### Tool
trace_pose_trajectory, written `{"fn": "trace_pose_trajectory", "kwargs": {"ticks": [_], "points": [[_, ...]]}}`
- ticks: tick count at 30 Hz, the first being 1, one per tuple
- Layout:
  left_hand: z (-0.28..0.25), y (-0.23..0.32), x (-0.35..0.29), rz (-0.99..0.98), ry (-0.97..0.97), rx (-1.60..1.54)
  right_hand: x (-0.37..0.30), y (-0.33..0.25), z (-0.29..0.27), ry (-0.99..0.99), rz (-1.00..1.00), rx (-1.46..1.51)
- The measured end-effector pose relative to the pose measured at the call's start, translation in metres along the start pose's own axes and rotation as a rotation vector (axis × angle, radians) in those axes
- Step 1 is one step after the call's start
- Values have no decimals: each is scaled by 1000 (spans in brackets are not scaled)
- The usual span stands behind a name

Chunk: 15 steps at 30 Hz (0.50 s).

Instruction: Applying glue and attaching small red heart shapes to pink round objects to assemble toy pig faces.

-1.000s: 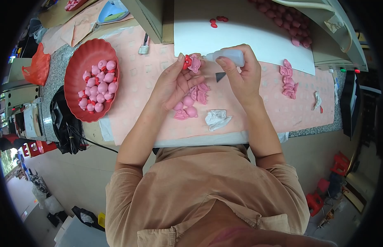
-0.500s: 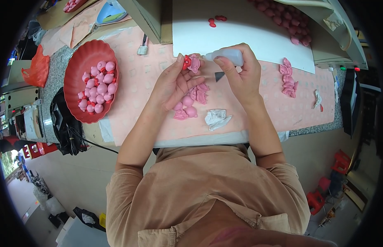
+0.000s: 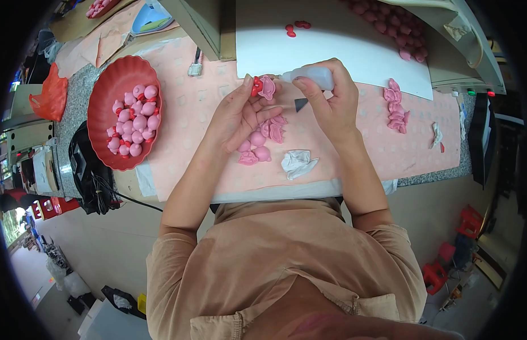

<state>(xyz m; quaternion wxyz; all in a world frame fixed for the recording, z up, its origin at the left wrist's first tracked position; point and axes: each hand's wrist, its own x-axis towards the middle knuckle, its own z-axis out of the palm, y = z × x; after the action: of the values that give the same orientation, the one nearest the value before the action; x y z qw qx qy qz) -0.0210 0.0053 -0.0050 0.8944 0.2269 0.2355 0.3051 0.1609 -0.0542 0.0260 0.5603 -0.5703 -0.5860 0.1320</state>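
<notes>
Between the thumb and fingers of my left hand [image 3: 240, 116] is a small pink figure part [image 3: 267, 88] with a red bow-like piece [image 3: 256, 86] at its left side. My right hand [image 3: 337, 105] is wrapped round a translucent squeeze bottle [image 3: 315, 76], tipped sideways so that its nozzle points left at the pink part. Whether the tip touches it I cannot tell. Below my left hand lie pink ruffled pieces [image 3: 276, 131] and round pink balls [image 3: 262, 153]. A crumpled white tissue [image 3: 297, 164] rests to their right.
A red scalloped bowl [image 3: 96, 133] of pink-and-red pieces stands at left. Red bow pieces [image 3: 290, 31] lie on a white sheet [image 3: 331, 34] at the back, pink balls [image 3: 396, 34] at back right. More ruffled pieces [image 3: 396, 107] sit at right, near a shelf frame [image 3: 209, 28] and brush [image 3: 196, 67].
</notes>
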Motion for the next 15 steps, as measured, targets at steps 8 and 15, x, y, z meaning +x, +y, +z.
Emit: {"fn": "trace_pose_trajectory", "kwargs": {"ticks": [8, 15], "points": [[0, 0, 0, -2, 3, -4, 0, 2, 0, 24, -1, 27], [-2, -1, 0, -2, -16, 3, 0, 4, 0, -2, -29, -10]]}}
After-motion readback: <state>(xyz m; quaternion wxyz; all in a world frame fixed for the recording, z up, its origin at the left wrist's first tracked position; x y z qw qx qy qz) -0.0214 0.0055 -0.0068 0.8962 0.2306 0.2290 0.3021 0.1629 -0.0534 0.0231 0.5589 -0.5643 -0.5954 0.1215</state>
